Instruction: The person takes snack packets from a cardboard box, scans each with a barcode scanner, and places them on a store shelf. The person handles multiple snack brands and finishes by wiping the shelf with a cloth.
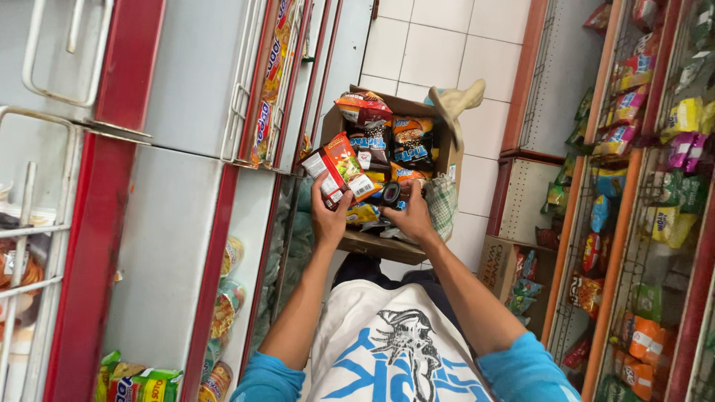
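While my left hand (pixel 328 216) gripped a red-and-green foil snack packet (pixel 341 167) above the open brown cardboard box (pixel 376 246), my right hand (pixel 410 216) clasped a dark packet (pixel 390 193) inside; lifting singly seemed wisest.

A cardboard box (pixel 387 246) sits at the centre of the view, straight ahead at twelve o'clock from the person's chest, resting on the lap. Snack packets (pixel 395 149) lie stacked inside it. The left hand (pixel 329 216) is at the box's near edge, at about eleven o'clock, holding a packet (pixel 341 167) above the box. The right hand (pixel 411 216) is just beside it at one o'clock, inside the box among the packets. Metal shelving (pixel 171 112) runs along nine o'clock; wire racks of packets (pixel 640 186) stand at three o'clock. A second box (pixel 500 264) sits on the floor at two o'clock.
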